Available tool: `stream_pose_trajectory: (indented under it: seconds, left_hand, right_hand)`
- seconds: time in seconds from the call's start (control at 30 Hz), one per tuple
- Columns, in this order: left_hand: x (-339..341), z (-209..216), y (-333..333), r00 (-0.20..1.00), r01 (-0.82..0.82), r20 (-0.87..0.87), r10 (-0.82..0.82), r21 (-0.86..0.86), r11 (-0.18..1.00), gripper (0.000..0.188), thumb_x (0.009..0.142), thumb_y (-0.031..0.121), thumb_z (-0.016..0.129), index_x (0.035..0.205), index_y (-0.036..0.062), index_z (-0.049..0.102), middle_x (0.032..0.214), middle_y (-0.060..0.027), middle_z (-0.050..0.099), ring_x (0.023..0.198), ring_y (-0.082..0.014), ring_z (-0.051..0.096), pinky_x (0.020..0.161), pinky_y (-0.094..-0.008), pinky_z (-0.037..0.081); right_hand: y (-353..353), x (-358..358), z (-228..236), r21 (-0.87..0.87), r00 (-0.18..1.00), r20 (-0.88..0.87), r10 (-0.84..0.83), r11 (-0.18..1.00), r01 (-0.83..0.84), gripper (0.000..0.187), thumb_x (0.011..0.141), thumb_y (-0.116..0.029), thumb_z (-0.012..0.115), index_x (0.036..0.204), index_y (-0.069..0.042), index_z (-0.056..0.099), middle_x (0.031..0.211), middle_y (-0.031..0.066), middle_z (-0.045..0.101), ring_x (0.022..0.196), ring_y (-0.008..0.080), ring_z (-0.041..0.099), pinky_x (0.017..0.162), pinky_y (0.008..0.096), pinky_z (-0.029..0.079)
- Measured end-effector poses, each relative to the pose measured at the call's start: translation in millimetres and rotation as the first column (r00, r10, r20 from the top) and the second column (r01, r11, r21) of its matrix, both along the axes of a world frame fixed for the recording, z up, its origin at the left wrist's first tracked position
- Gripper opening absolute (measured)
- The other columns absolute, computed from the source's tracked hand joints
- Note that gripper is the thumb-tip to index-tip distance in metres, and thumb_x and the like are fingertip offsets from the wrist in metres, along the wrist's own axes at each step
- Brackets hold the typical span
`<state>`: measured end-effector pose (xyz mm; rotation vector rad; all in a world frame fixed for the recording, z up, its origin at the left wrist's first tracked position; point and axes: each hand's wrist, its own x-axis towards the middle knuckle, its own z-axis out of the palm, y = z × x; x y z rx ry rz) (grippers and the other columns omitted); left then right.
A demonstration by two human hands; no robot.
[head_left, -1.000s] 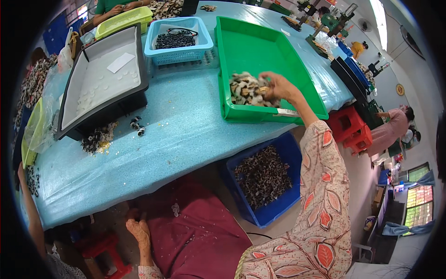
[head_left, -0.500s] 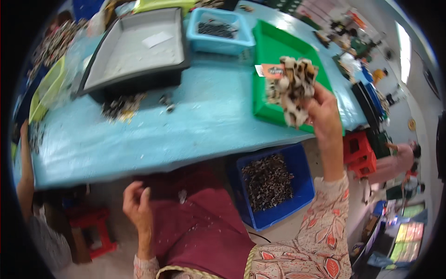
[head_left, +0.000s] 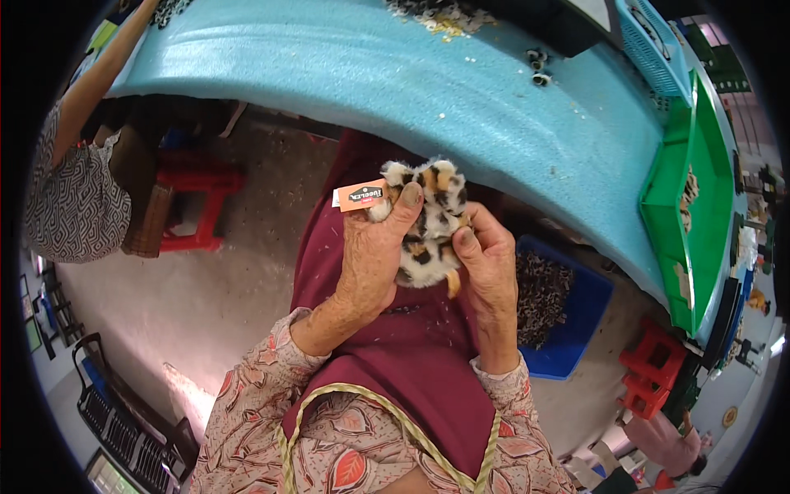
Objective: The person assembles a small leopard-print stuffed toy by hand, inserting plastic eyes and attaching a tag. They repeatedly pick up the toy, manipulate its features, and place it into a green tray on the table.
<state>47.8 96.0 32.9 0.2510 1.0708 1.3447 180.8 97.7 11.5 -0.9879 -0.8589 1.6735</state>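
Toy point(head_left: 434, 219) sits over my maroon apron point(head_left: 424, 358), near side of blue table point(head_left: 370, 74), left hand point(head_left: 370, 251) and right hand point(head_left: 491, 267) fingers closed on its fur; a hard left-thumb twist could crease or tear the orange tag point(head_left: 362, 196).

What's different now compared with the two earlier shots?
The right hand has lifted a spotted furry piece with an orange tag from the green tray and brought it toward the body, over the maroon apron. The left hand has come up and taken hold too. The camera's view has turned. Unchanged: green tray on the table, blue bin below its edge.
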Motion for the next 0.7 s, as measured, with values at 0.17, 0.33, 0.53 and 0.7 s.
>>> stream_pose_trajectory:
  seconds: [0.17,0.33,0.53,0.7]
  left_hand:
    - [0,-18,-13,0.991,0.105,-0.088,-0.105,-0.003,0.994,0.019,0.089,0.019,0.067,0.098,0.0023,0.064,0.090,-0.0023,0.066,0.080,-0.0086,0.062,0.069,-0.0250,0.052]
    - [5,-24,-15,0.962,0.168,0.244,-0.120,-0.188,0.968,0.024,0.090,0.024,0.065,0.104,0.0049,0.062,0.093,-0.0020,0.066,0.083,-0.0113,0.064,0.071,-0.0278,0.054]
    - [4,-38,-18,0.850,0.258,0.509,-0.137,-0.174,0.950,0.026,0.091,0.024,0.063,0.108,0.0050,0.061,0.098,-0.0031,0.067,0.086,-0.0136,0.066,0.078,-0.0301,0.054]
    - [2,-36,-18,0.872,0.306,0.441,-0.210,-0.157,0.939,0.027,0.090,0.025,0.063,0.108,0.0041,0.062,0.098,-0.0038,0.067,0.087,-0.0137,0.066,0.078,-0.0299,0.054]
  right_hand:
    - [12,5,-4,0.078,0.937,0.348,0.036,0.995,-0.067,0.037,0.085,-0.031,0.071,0.096,0.003,0.062,0.080,-0.0015,0.061,0.073,0.0039,0.052,0.065,0.0192,0.043]
    - [-1,7,-20,-0.130,0.997,0.077,-0.026,0.991,0.036,0.025,0.090,-0.025,0.066,0.087,-0.001,0.063,0.076,-0.0036,0.060,0.069,0.0017,0.050,0.061,0.0181,0.041]
    - [-6,9,-17,-0.174,0.999,-0.008,-0.043,0.984,0.041,0.030,0.092,-0.029,0.062,0.101,0.000,0.064,0.087,0.0001,0.064,0.077,0.0037,0.056,0.068,0.0193,0.045]
    - [-11,10,-12,-0.178,0.999,0.033,-0.041,0.983,0.046,0.037,0.094,-0.035,0.058,0.103,0.000,0.063,0.089,0.0013,0.065,0.078,0.0050,0.058,0.070,0.0199,0.047]
